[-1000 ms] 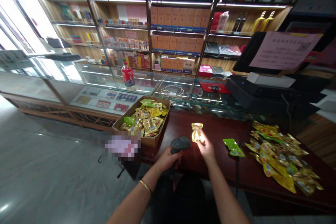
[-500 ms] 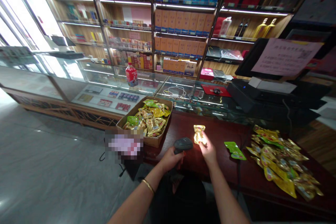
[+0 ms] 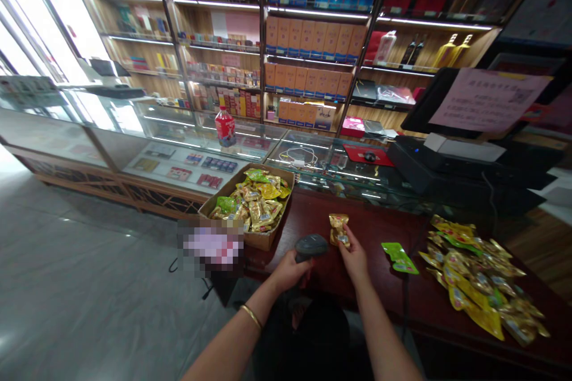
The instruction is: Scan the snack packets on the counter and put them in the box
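Observation:
My left hand [image 3: 288, 272] is wrapped around the handle of a dark barcode scanner [image 3: 311, 244], whose head points right. Just across from it, my right hand [image 3: 356, 257] pinches a small gold snack packet [image 3: 338, 228] by its lower right edge, above the dark red table [image 3: 308, 208]. A gap separates scanner and packet. To the right of that hand lies a single green packet [image 3: 400, 258]. Farther right spreads a pile of gold and yellow packets [image 3: 482, 280]. An open cardboard box [image 3: 263, 241] full of similar gold, green and yellow packets stands at the left.
Glass display counters [image 3: 179, 155] run behind the table, with a red bottle [image 3: 225, 126] on top. A monitor with a paper sheet [image 3: 489, 98] stands at the back right, near a red mouse pad [image 3: 357, 153]. Shelves of boxes [image 3: 308, 36] line the wall.
The bright glare on the gold packet has gone, and its printing now shows. Both hands have stayed almost in place, with their holds unchanged.

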A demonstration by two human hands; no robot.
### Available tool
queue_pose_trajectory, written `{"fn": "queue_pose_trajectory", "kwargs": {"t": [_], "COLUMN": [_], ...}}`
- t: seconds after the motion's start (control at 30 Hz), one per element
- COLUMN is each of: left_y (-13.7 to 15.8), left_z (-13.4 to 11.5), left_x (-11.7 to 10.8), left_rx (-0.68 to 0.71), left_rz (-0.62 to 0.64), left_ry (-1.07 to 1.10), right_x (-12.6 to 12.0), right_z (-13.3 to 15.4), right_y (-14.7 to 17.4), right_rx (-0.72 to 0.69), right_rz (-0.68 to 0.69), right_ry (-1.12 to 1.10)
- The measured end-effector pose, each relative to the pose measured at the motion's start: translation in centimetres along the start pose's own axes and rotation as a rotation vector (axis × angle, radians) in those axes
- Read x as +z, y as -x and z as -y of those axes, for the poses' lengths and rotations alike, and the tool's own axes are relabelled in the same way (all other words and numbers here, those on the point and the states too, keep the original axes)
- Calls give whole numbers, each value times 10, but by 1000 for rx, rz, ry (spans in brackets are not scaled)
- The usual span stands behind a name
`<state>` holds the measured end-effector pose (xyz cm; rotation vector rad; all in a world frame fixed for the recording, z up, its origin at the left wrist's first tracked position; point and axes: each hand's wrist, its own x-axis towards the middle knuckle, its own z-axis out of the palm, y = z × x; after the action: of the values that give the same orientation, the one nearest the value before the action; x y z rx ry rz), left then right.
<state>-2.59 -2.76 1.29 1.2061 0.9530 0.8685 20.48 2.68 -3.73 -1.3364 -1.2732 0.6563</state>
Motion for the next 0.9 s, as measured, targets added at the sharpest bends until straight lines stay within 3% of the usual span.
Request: {"fn": "queue_pose_trajectory", "kwargs": {"t": [0.9], "left_y": [3], "left_z": [-8], "left_x": [2], "left_rx": [9], "left_rz": [9], "left_ry": [7], "right_x": [0], "right_z": [-20], "right_y": [-2], "right_rx": [-93], "right_rz": [-31], "right_ry": [24]}}
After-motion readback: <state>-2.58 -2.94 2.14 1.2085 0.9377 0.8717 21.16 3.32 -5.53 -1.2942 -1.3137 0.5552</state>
